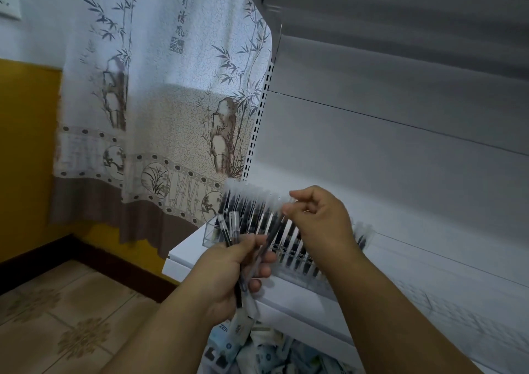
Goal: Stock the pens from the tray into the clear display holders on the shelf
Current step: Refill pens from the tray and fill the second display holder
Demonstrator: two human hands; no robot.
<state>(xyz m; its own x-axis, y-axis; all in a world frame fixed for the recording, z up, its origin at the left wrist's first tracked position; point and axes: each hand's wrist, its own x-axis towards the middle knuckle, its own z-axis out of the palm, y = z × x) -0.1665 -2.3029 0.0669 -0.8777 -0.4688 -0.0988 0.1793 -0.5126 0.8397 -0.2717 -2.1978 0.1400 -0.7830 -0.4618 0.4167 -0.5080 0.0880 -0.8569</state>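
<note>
My left hand (229,270) grips a small bunch of clear-barrelled black pens (230,227), their caps pointing up. My right hand (317,219) pinches the top of one pen (274,230) that slants down toward the left hand's bunch. Behind both hands a clear display holder (210,234) stands on the white shelf (400,262), and a long row of capped pens (252,204) stands upright in it. The right forearm hides the middle of that row.
A bin of packaged stationery (257,345) sits below the shelf edge. A bamboo-print curtain (160,101) hangs at the left over a yellow wall. Tiled floor (63,316) lies at the lower left. The shelf's grey back panel (400,144) rises behind the pens.
</note>
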